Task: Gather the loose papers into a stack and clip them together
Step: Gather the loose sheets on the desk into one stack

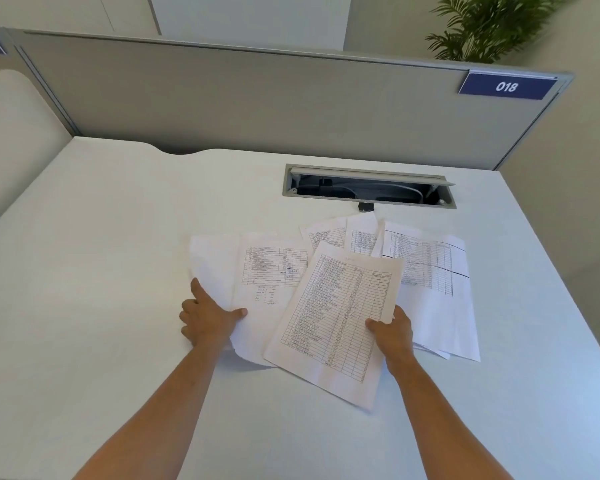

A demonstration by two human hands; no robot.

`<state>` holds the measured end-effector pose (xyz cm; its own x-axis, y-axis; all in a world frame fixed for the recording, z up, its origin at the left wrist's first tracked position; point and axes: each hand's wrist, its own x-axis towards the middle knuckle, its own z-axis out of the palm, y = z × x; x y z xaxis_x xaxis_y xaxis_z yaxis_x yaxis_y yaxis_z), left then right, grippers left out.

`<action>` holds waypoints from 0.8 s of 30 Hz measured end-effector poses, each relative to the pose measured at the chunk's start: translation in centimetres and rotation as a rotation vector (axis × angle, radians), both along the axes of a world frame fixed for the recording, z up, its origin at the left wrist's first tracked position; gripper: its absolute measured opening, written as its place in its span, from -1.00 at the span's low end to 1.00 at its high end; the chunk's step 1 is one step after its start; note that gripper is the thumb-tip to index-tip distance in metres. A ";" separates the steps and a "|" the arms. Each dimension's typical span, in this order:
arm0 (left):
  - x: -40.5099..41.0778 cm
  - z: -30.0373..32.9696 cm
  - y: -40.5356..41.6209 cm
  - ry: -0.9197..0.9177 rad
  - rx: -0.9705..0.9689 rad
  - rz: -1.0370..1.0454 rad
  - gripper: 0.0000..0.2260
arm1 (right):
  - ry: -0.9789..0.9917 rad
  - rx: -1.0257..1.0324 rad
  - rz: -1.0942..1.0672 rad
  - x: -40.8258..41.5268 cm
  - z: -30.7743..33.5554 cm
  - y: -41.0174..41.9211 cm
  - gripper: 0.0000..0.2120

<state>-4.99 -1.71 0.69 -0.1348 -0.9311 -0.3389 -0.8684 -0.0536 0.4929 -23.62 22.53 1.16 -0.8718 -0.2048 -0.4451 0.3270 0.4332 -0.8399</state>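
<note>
1. Near the middle of the white counter (101, 237), the left hand (207, 318) pinches the near edge of a blank-looking sheet (212, 261), thumb on top, its other fingers curled beside the paper.
2. The right hand (394, 329) grips the right edge of a tilted table sheet (333, 313), thumb on top; this sheet lies over the others.
3. Between and behind the hands, loose papers fan out and overlap: a sheet with a small table and handwritten figures (274, 271), two partly covered sheets (343, 233) farther back, and a large gridded sheet (433, 271) to the right.
4. Just beyond the papers, a small black object (366, 206), perhaps the clip, sits by an open cable tray (368, 185) in the counter.
5. Behind stands a grey divider (257, 105) with a blue label reading 018 (506, 86), and a green plant (489, 26) beyond it.
</note>
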 end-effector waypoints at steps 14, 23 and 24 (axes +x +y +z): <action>-0.4 0.5 -0.4 0.382 0.231 0.138 -0.32 | -0.004 -0.025 0.015 0.0 -0.1 0.1 -0.65; 0.0 1.3 0.0 0.296 0.165 0.108 -0.35 | -0.003 -0.010 0.019 -0.2 -0.5 0.1 -0.66; 0.0 1.2 0.1 0.291 0.165 0.092 -0.35 | 0.000 -0.010 0.021 -0.2 -0.5 0.0 -0.67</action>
<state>-5.00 -1.61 1.93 -0.1659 -0.8796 -0.4458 -0.6805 -0.2251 0.6973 -23.86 22.57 0.65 -0.8672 -0.2274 -0.4429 0.3179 0.4318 -0.8441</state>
